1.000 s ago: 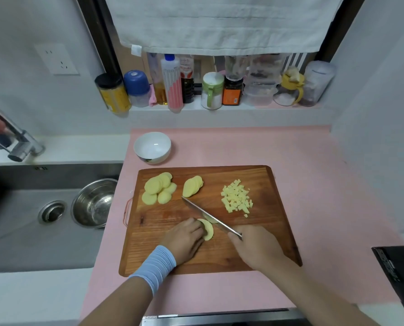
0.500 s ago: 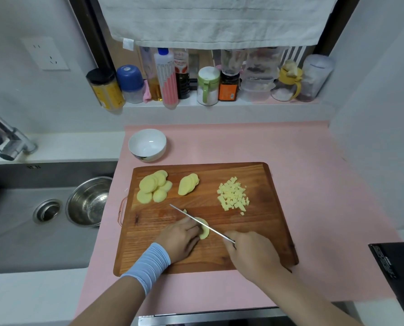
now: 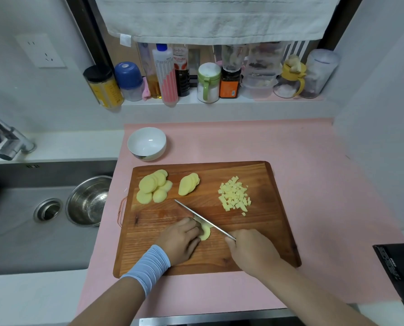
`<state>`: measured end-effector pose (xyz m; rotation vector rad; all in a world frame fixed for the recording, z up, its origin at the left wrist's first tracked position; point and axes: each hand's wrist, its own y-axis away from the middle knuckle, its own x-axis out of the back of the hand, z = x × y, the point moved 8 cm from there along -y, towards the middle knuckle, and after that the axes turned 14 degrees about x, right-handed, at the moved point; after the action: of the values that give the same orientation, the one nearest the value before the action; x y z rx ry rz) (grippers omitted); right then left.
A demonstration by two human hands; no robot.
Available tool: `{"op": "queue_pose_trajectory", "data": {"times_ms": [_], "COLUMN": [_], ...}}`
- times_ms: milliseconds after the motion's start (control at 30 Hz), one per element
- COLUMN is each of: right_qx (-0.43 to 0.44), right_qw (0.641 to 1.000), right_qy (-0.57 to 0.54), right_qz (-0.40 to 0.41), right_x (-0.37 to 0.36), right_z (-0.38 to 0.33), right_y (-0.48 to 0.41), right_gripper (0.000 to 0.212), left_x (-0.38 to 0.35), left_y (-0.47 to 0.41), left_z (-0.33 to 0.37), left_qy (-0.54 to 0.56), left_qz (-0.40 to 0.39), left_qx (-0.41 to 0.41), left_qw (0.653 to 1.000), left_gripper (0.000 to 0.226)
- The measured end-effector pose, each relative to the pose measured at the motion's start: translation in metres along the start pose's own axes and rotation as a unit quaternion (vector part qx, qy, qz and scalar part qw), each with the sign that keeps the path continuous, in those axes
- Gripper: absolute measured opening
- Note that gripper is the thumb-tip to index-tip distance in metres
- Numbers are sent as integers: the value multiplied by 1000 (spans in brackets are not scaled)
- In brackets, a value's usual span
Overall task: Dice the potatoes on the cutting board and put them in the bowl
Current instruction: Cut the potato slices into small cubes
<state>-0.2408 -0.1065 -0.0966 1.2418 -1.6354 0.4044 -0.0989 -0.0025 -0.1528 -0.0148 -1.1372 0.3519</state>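
Centre of counter: mat (image 3: pixel 314 184), with cutting board (image 3: pixel 255 243) on it. The bowl (image 3: pixel 149 156) sits on the mat behind the board's far-left corner, apart from it.

Along the board's far side, left to right: fanned slices (image 3: pixel 152 187), smaller stack (image 3: pixel 188 184), diced pile (image 3: pixel 234 196).

Near side of the board: left hand (image 3: pixel 179 241) holds lone slice (image 3: pixel 205 232). The knife (image 3: pixel 196 216) lies across that slice, gripped by right hand (image 3: pixel 250 250), tip toward far left.

Left of the mat: sink (image 3: pixel 19 231) with metal basin (image 3: pixel 88 201) in it. Behind all this, jars stand on the shelf (image 3: pixel 219 101).

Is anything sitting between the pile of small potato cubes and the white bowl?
Nothing visible does: the small stack of potato slices lies just beside the line from potato cubes to white bowl.
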Motion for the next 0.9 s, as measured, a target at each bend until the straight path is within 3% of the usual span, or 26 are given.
{"op": "queue_pose_trajectory", "data": {"times_ms": [267,567,900], "right_qx": [-17,55,18], "right_qw": [1000,997,1000], "right_qy": [-6,46,5], "right_qz": [-8,5,-13], "right_x": [-3,0,-3], "right_z": [5,-16,-7], "right_y": [-6,6,18], "right_gripper": [35,31,33], "left_x": [-4,-2,5], "left_y": [5,9,11], "left_z": [-1,-1,4], "left_qy": [-15,-8,7], "left_qz": [10,30,50], "left_qx": [22,34,23], "left_qw": [1000,999,998], "left_gripper": [14,17,13]}}
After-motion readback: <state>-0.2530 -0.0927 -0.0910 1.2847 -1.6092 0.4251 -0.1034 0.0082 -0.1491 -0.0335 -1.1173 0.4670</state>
